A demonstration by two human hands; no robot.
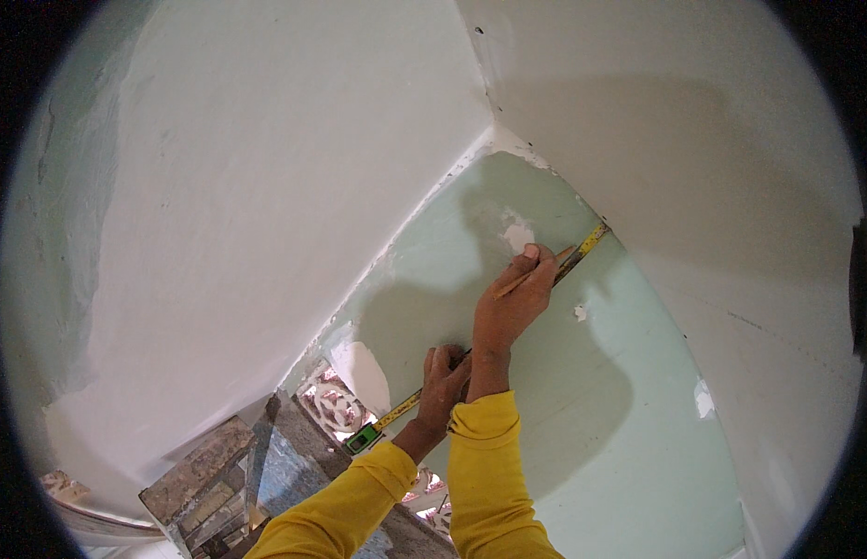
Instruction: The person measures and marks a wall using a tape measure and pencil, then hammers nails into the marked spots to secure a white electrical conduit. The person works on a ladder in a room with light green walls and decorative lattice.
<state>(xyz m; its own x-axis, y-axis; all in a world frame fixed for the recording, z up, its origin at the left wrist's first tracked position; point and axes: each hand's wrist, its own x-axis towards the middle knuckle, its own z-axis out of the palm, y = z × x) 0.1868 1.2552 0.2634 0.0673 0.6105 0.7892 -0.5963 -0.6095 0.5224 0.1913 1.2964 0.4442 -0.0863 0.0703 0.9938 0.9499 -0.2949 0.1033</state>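
Note:
A tape measure with a green and black case lies to the lower left of my hands. Its yellow blade stretches diagonally across the pale green wall to the edge of the white surface at right. My left hand is closed around the blade partway along, fingers curled. Higher up, my right hand pinches a thin brown pencil against the green wall, beside the blade. That hand hides part of the blade. Yellow sleeves cover both forearms.
White surfaces meet the green wall along rough plastered seams. Openwork vent blocks show below left, near worn wooden boards and a bluish stained plank. White filler patches mark the wall.

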